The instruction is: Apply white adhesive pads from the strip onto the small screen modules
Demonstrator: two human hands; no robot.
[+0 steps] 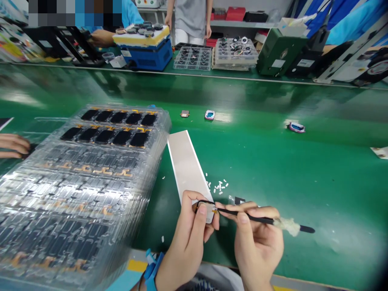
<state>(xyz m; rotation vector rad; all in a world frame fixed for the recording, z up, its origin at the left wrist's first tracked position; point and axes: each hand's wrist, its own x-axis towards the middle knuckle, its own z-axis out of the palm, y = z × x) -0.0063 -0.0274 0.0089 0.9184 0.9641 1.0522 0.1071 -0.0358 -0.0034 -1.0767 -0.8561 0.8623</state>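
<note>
My left hand (188, 238) is closed on a small display module (209, 217), its silvery back turned up and a bit of orange flex showing at its right edge. A blue wrist band (153, 268) is on that arm. Between thumb and fingers, my right hand (259, 242) grips slim black tweezers (263, 220) with pale wrapping near the rear end. Their tip touches the module or lies just over its flex edge. Beyond my hands lies a long backing sheet (188, 161) with a white border. Small white scraps (220, 186) are scattered right of it.
A tall stack of clear trays (151, 161) with black displays stands left. Another person's hand (13, 145) is at far left. Watch parts like a framed piece (209, 114) lie on the green table (273, 169). A shelf at the back holds a blue machine (148, 54).
</note>
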